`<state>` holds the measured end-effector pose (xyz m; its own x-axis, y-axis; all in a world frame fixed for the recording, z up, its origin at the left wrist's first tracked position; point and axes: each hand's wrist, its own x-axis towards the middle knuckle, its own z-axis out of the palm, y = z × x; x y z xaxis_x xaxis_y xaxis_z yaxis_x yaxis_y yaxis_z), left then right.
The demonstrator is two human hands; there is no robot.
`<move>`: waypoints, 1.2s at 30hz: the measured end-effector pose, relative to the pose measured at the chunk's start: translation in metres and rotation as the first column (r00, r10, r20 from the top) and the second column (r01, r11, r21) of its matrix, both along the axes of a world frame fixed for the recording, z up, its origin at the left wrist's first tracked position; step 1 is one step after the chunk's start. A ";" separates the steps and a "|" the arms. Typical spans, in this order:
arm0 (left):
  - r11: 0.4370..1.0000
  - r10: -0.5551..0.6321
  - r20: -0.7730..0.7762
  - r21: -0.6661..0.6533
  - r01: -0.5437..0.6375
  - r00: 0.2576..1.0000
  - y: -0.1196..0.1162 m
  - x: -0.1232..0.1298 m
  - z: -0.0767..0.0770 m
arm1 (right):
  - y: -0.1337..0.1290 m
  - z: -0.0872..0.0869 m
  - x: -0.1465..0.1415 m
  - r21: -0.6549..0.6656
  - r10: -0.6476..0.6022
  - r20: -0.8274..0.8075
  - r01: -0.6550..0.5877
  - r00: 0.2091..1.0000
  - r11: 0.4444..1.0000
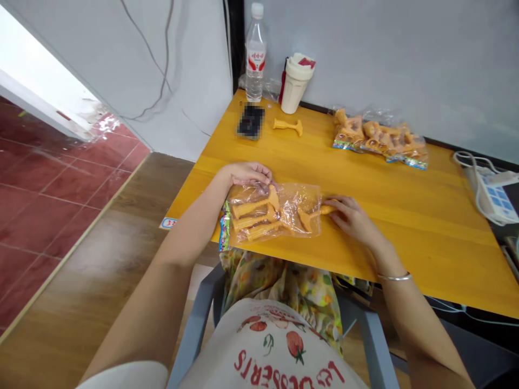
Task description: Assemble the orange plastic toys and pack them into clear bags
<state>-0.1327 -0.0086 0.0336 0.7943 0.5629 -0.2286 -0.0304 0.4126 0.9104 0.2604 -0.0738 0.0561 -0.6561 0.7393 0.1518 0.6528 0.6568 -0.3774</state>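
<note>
A clear plastic bag [273, 210] lies on the yellow wooden table [389, 243] near its front edge, holding several orange plastic mallet-shaped pieces. My left hand [247, 175] grips the bag's upper left edge. My right hand [348, 216] closes on the handle of an orange piece [324, 210] that sticks out past the bag's right end. One loose orange piece [287, 127] lies farther back on the table, beyond both hands. A pile of printed bags [379, 138] with orange pieces sits at the back right.
A dark phone [250, 121], blurred out, lies at the back. A water bottle [255, 54] and white cup [295, 81] stand by the wall. A white power strip [490, 197] with cables sits at the right. Below the table's front edge is my lap, on a grey chair.
</note>
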 end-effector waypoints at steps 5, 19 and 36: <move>1.000 -0.005 -0.006 0.001 0.005 1.000 0.000 0.000 0.001 | 0.005 0.005 -0.017 0.071 -0.089 -0.127 0.098 0.988 0.993; 1.000 0.017 0.009 0.007 -0.017 1.000 -0.002 0.004 0.004 | -0.014 0.013 -0.114 -0.207 0.095 -0.340 -0.173 0.936 0.963; 0.998 -0.001 0.028 -0.068 0.003 1.000 -0.001 0.004 0.004 | 0.185 0.016 -0.154 -0.178 -0.206 -0.039 0.196 0.978 0.964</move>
<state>-0.1282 -0.0093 0.0378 0.8019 0.5452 -0.2444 -0.0542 0.4737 0.8790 0.1060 0.1114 0.0717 -0.4850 0.8735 0.0432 0.7395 0.4359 -0.5130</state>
